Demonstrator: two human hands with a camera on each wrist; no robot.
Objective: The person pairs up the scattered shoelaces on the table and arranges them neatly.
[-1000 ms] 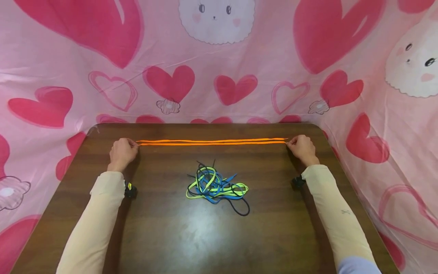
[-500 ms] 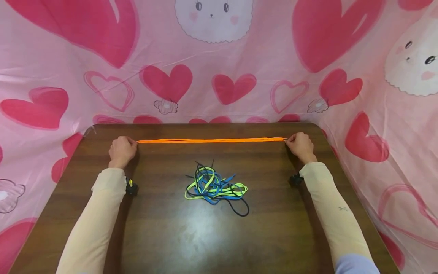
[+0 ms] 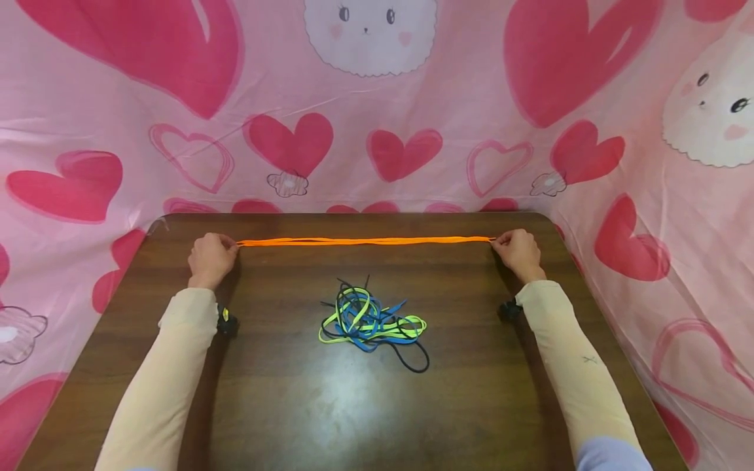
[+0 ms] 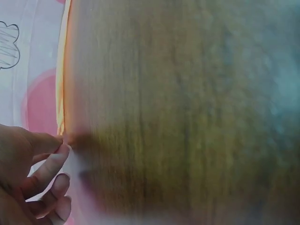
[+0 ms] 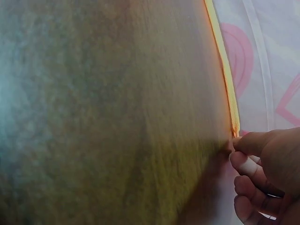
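An orange shoelace (image 3: pixel 365 241), doubled into two strands, stretches straight across the far part of the table. My left hand (image 3: pixel 211 260) pinches its left end between thumb and forefinger. At the other end, my right hand (image 3: pixel 520 254) pinches the lace the same way. In the left wrist view the orange shoelace (image 4: pixel 61 70) runs up from the thumb and fingertip, with the other fingers loosely curled below. The right wrist view has the orange shoelace (image 5: pixel 224 65) rising from the pinched fingertips. The two strands lie close together, with slight gaps between them.
A tangle of shoelaces (image 3: pixel 362 320), lime green, blue and black, lies mid-table, nearer me than the orange lace. The brown wooden table (image 3: pixel 283 418) ends at a pink heart-patterned cloth (image 3: pixel 347 98) behind and at both sides.
The two orange strands, clearly apart a second ago, have come together into nearly one band. Both hands keep their pinch and have shifted only slightly. The tangle stays put.
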